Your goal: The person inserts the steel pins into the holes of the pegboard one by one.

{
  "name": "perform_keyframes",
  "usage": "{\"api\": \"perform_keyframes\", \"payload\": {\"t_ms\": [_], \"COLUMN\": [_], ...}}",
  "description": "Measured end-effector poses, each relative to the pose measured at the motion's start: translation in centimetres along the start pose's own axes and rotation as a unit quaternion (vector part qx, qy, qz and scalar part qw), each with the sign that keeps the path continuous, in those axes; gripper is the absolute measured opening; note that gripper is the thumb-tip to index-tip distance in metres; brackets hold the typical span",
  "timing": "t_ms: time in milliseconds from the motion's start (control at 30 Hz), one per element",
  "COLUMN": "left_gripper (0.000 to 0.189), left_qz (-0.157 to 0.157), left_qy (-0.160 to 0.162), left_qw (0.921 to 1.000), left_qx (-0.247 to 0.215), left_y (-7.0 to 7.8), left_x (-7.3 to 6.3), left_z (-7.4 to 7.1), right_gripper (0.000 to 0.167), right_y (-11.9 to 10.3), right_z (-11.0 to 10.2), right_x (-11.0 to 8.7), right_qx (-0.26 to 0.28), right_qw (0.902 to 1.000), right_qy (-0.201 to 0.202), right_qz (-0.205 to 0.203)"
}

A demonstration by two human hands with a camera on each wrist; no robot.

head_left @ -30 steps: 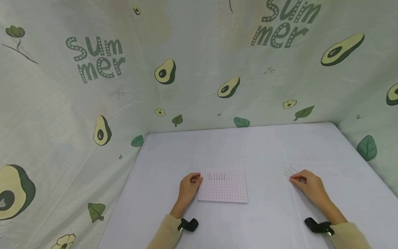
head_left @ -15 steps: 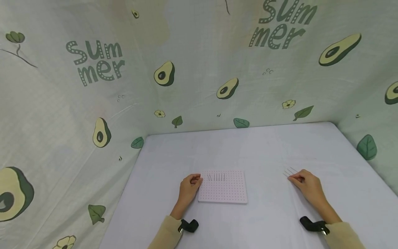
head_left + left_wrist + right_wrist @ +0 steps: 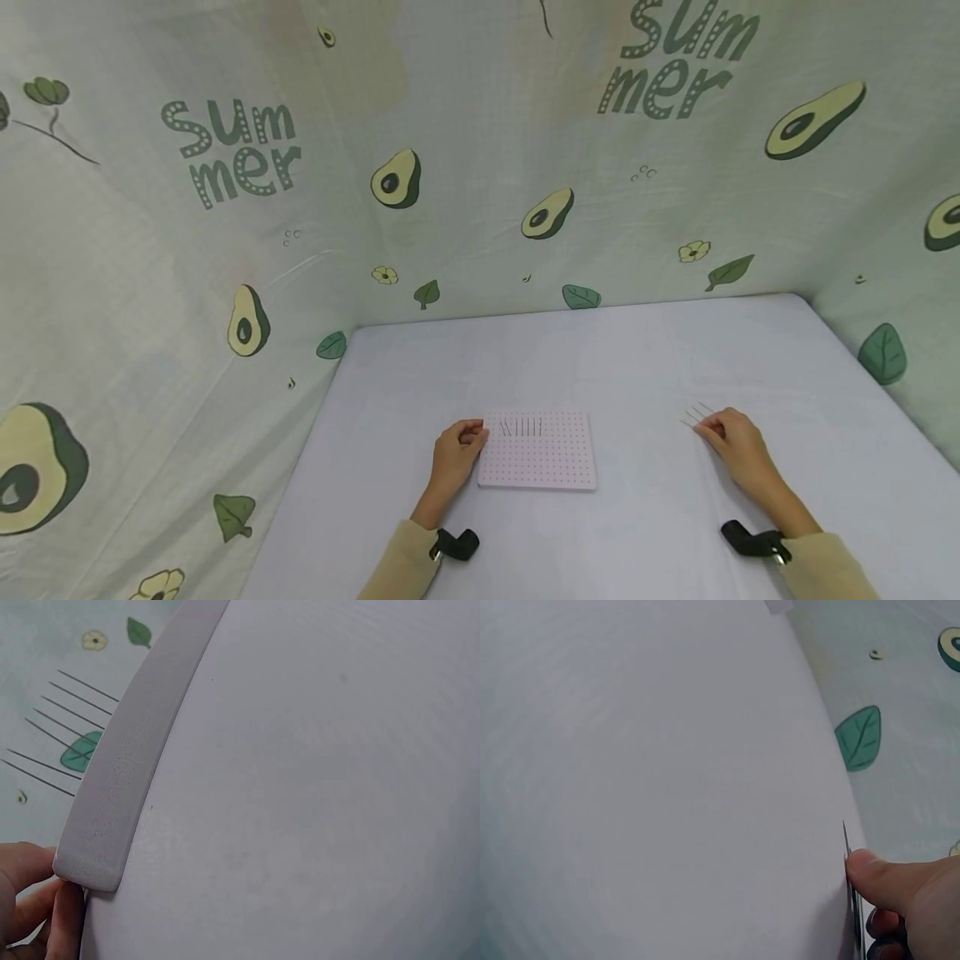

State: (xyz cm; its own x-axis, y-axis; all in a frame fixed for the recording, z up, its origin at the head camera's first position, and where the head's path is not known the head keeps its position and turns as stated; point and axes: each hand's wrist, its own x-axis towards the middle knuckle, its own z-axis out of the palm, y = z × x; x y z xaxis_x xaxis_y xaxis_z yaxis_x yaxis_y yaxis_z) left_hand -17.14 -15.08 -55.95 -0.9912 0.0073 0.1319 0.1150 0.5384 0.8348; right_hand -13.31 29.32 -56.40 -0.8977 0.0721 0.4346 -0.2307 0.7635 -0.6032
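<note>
A pale pink pegboard [image 3: 537,458] with a grid of small holes lies on the white table. Several thin metal needles [image 3: 528,427] stand in its upper left part; the leftmost ones lean. My left hand [image 3: 453,454] holds the board's left edge, its thumb and fingers about one corner in the left wrist view. Off to the right, my right hand [image 3: 738,446] is at a few loose needles [image 3: 697,410] on the table. Thumb and fingertips pinch a needle [image 3: 846,834] there, its thin point sticking out past the thumb; the fingers hide the rest.
The white table [image 3: 600,358] ends at a back edge against a hanging cloth [image 3: 465,100] printed with avocados and leaves. Cloth also hangs along the left and right sides. Black camera mounts are strapped to both wrists.
My right hand has shifted slightly left, and the needle tip nearest the fingertips has moved a little left too. The left hand and the pegboard stay in place.
</note>
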Motion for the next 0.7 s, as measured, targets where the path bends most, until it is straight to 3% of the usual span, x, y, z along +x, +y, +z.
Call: {"api": "perform_keyframes", "payload": {"t_ms": [167,400,700], "left_gripper": [0.024,0.024,0.025], "left_qz": [0.001,-0.004,-0.001], "left_qy": [0.002,-0.001,-0.005], "left_qw": [1.0,1.0,1.0], "left_qx": [-0.002,0.005,0.007], "left_y": [0.1,0.2,0.2], "left_x": [0.0,0.0,-0.1], "left_z": [0.0,-0.1,-0.2], "right_gripper": [0.009,0.004,0.007], "right_y": [0.0,-1.3,-2.6], "right_z": [0.2,0.0,0.1], "right_x": [0.1,0.4,1.4], "right_qx": [-0.001,0.011,0.062], "right_qw": [0.9999,0.9993,0.9972], "right_qy": [-0.003,0.023,0.038], "right_qz": [-0.01,-0.026,-0.017]}}
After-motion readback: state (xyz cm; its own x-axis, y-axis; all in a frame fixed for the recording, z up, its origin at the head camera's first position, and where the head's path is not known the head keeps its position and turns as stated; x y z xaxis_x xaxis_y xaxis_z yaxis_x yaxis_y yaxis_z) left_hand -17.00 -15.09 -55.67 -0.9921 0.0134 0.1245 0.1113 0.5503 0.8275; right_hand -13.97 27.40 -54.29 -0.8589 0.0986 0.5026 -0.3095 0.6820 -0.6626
